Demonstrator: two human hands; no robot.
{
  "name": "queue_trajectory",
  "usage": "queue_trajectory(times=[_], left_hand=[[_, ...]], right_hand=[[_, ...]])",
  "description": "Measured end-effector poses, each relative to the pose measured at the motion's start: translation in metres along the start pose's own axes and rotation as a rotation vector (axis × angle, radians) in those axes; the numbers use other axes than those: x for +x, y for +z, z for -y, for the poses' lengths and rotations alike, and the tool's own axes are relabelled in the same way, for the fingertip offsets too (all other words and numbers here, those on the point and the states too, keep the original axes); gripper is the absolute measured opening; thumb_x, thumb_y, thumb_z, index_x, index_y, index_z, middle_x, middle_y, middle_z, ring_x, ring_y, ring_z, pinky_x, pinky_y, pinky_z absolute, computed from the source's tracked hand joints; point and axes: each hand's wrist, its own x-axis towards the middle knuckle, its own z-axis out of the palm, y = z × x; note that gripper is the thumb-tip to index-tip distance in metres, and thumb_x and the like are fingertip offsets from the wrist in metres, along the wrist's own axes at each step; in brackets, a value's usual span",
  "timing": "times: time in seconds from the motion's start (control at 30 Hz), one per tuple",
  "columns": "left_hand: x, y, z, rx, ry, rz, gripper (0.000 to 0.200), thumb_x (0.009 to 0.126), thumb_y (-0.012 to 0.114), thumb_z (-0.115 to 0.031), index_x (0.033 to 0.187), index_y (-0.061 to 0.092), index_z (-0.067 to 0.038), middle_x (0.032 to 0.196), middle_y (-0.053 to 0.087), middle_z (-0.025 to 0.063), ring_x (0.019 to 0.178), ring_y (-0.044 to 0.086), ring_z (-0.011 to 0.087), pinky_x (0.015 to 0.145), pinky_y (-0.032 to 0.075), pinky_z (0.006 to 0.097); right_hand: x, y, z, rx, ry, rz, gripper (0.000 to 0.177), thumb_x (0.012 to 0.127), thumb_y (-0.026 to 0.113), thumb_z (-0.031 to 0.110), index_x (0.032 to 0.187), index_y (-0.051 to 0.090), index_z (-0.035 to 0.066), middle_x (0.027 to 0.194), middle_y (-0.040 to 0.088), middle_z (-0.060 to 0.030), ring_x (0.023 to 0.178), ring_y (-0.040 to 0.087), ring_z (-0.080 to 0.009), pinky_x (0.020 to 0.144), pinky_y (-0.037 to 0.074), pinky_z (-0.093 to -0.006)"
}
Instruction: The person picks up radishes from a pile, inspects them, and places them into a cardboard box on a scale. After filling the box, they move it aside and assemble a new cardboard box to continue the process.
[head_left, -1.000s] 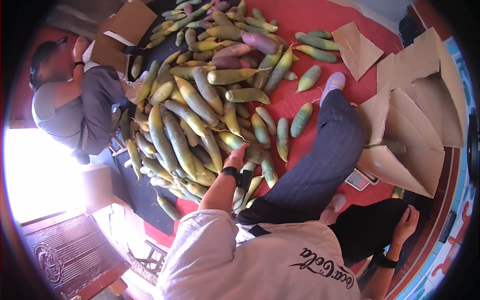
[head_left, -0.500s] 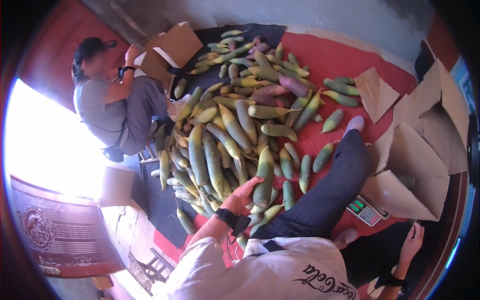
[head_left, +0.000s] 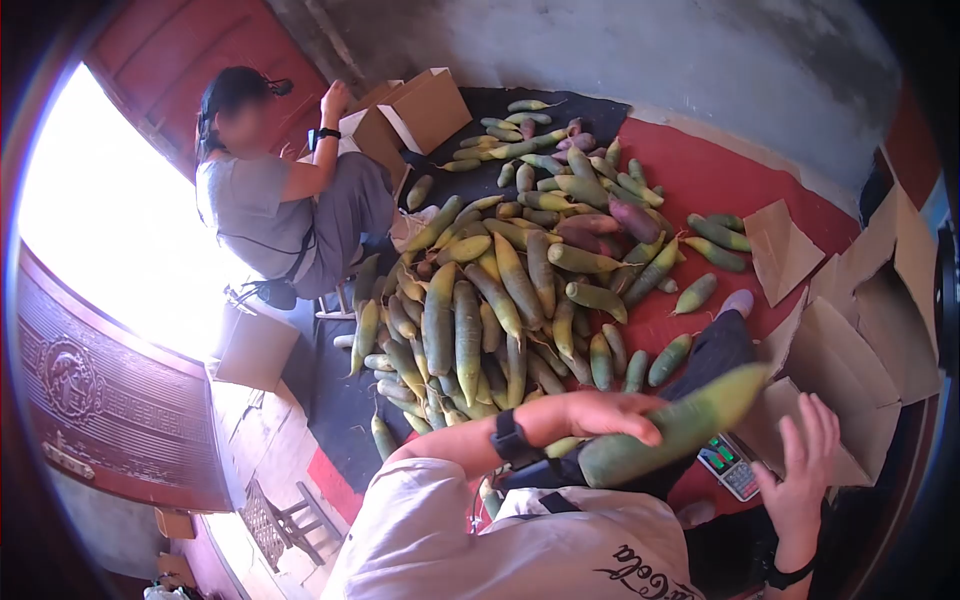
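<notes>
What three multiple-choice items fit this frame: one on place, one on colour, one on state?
1. Where does the scale lie?
A) in a bucket
B) on the floor by the cardboard boxes
C) on a shelf

2. What colour is the floor right of the pile?
A) blue
B) red
C) white

3. What is the left hand doing?
A) lying flat on the floor
B) hanging empty
C) gripping a long green vegetable

Answers:
1 B: it sits at the box edge, near the open right hand.
2 B: red shows around the loose vegetables.
3 C: the fingers wrap the vegetable, held above the floor.
</notes>
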Motion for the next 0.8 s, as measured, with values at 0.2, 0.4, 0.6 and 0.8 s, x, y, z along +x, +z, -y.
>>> queue_trajectory(times=[0.2, 0.4, 0.6, 0.8], left_hand=[[0.040, 0.025, 0.001, 0.041, -0.090, 0.331, 0.071, 0.080, 0.063, -0.035, 0.132, 0.035, 0.003, 0.125, 0.048, 0.0128, 0.114, 0.045, 0.0182, 0.097, 0.035, 0.0308], [0.065, -0.003, -0.003, -0.362, 0.017, 0.334, 0.059, 0.089, 0.052, -0.039, 0.129, 0.039, 0.002, 0.116, 0.055, 0.0153, 0.097, 0.059, 0.0208, 0.079, 0.050, 0.0339], [0.087, -0.013, -0.022, 0.067, 0.329, -0.010, 0.033, 0.092, 0.051, -0.028, 0.109, 0.057, -0.001, 0.104, 0.060, 0.0064, 0.084, 0.059, 0.0133, 0.080, 0.045, 0.0259], [0.120, -0.020, 0.003, 0.342, 0.500, -0.182, 0.023, 0.088, 0.058, -0.020, 0.098, 0.057, 0.001, 0.091, 0.057, 0.0066, 0.080, 0.060, 0.0139, 0.074, 0.047, 0.0264]], right_hand=[[-0.050, 0.033, -0.019, 0.114, 0.075, 0.150, 0.067, 0.054, 0.073, 0.006, 0.114, 0.044, 0.010, 0.121, 0.045, -0.0175, 0.109, 0.046, -0.0372, 0.094, 0.034, -0.0512], [-0.105, 0.015, -0.055, -0.008, 0.424, 0.089, 0.069, 0.057, 0.069, 0.003, 0.121, 0.043, 0.003, 0.121, 0.047, -0.0183, 0.114, 0.044, -0.0374, 0.097, 0.033, -0.0428], [-0.133, -0.034, -0.132, -0.130, 0.830, -0.088, 0.067, 0.070, 0.059, -0.007, 0.132, 0.035, -0.001, 0.132, 0.041, -0.0181, 0.125, 0.037, -0.0294, 0.105, 0.025, -0.0359], [-0.179, -0.054, -0.225, -0.335, 0.780, 0.054, 0.065, 0.074, 0.057, -0.006, 0.134, 0.032, -0.001, 0.131, 0.042, -0.0198, 0.123, 0.040, -0.0300, 0.103, 0.028, -0.0347]])
